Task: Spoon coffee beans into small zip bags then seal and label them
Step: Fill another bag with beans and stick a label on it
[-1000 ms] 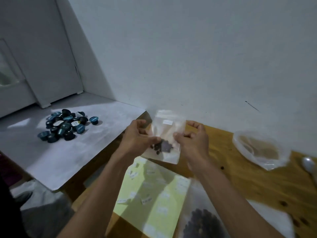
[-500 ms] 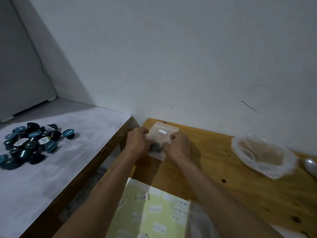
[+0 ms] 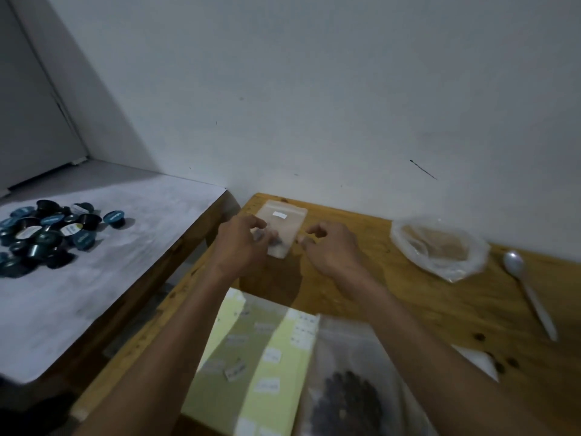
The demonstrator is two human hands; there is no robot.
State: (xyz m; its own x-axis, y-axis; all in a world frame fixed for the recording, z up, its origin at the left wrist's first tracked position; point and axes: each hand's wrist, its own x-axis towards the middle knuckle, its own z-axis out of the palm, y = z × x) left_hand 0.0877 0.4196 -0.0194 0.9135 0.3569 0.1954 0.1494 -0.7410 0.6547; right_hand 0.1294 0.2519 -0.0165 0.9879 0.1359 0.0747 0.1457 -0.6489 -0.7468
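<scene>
A small clear zip bag (image 3: 284, 220) lies flat at the far left corner of the wooden table (image 3: 418, 313). It has a white label near its top and a few dark coffee beans at its near end. My left hand (image 3: 239, 247) curls its fingertips over the bag's near left edge. My right hand (image 3: 333, 250) hovers just right of the bag, fingers loosely curled and holding nothing. A large clear bag of coffee beans (image 3: 349, 401) lies at the near edge, between my forearms. A white plastic spoon (image 3: 528, 294) rests on the table at the right.
A yellow-green sheet of small white labels (image 3: 270, 366) lies under my left forearm. A crumpled clear plastic bag with brownish contents (image 3: 440, 247) sits by the wall. Left of a gap, a white table (image 3: 94, 294) carries a pile of dark coffee capsules (image 3: 47, 234).
The small bag went from being held up in both hands to lying on the table's far corner. My right hand has let go and drawn slightly right.
</scene>
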